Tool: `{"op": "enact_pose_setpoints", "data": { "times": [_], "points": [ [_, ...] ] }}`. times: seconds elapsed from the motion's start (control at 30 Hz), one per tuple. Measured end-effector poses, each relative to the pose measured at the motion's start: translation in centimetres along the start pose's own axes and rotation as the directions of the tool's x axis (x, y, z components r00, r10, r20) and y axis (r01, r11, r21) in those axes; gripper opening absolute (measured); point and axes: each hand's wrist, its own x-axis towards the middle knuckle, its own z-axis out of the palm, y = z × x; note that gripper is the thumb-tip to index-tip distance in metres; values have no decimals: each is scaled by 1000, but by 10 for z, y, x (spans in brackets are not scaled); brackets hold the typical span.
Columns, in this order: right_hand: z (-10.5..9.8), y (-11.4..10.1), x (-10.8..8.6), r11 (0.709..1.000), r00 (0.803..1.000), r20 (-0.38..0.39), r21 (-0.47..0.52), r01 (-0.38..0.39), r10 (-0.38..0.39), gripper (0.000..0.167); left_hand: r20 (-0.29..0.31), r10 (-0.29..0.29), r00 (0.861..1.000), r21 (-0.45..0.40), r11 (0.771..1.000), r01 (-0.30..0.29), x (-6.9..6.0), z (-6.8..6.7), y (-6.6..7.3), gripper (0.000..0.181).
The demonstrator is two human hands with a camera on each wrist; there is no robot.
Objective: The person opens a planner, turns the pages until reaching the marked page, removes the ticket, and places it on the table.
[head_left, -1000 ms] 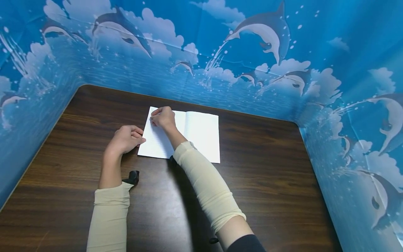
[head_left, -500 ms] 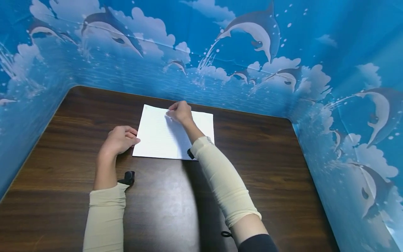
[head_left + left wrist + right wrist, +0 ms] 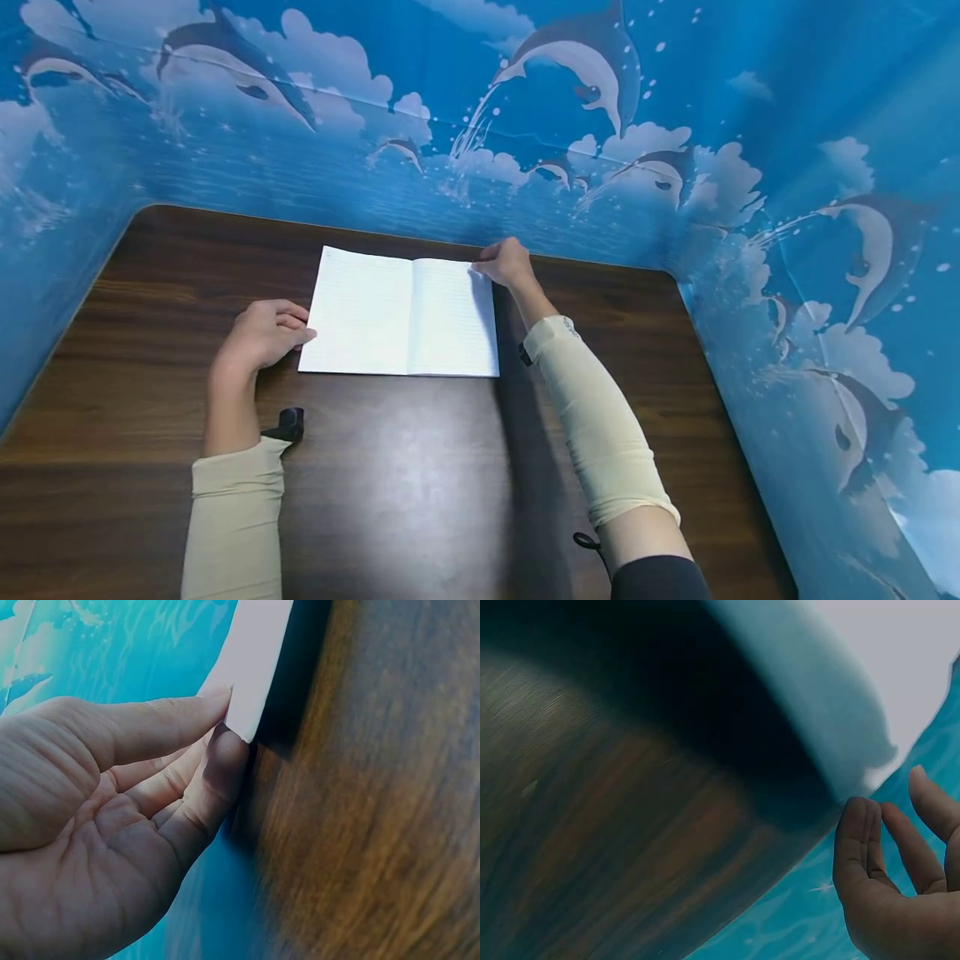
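Note:
A notebook (image 3: 367, 312) with white lined pages lies open on the dark wooden table. My left hand (image 3: 262, 333) holds its left edge; in the left wrist view, the thumb (image 3: 172, 724) lies on top and the fingers reach beneath the white edge (image 3: 255, 675). At the far right corner is my right hand (image 3: 508, 262). In the right wrist view, the fingertips of that hand (image 3: 900, 862) are at the page corner (image 3: 870, 761), and its thumb stands apart from the paper.
The brown table (image 3: 405, 500) surrounds the notebook. A blue dolphin-print curtain (image 3: 337, 167) hangs along its back and sides. Both forearms wear cream sleeves (image 3: 600, 417), with black wrist cameras (image 3: 288, 425) on them.
My right hand has swept from the left page to the far right corner, a leaf seemingly turning over with it. My left hand stays at the left edge, while the view shifts slightly.

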Motion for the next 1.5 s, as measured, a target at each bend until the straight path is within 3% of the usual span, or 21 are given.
{"op": "enact_pose_setpoints", "data": {
  "times": [0.23,0.47,0.67,0.8,1.2,1.4,1.5],
  "points": [
    [4,21,-1,994,996,83,-98,39,-31,48,-13,-9,1000,17,1000,9,0,-2,-4,50],
    [13,31,-1,973,994,69,-208,102,-90,51,-12,-12,1000,13,1000,12,2,2,-1,50],
    [18,32,-3,907,986,65,-385,169,-156,45,-15,-12,1000,15,1000,12,3,2,1,49],
    [20,33,-3,881,978,61,-427,205,-198,41,-25,-19,1000,15,1000,20,3,3,2,50],
    [23,31,-8,929,979,32,-310,201,-201,38,-23,-24,999,10,1000,24,3,2,1,50],
    [23,37,-12,982,990,-12,-125,141,-143,57,-22,-25,999,10,1000,26,2,3,1,49],
    [20,41,-12,995,995,-30,-23,96,-96,57,-22,-26,999,9,1000,26,2,3,2,50]
  ]
}}
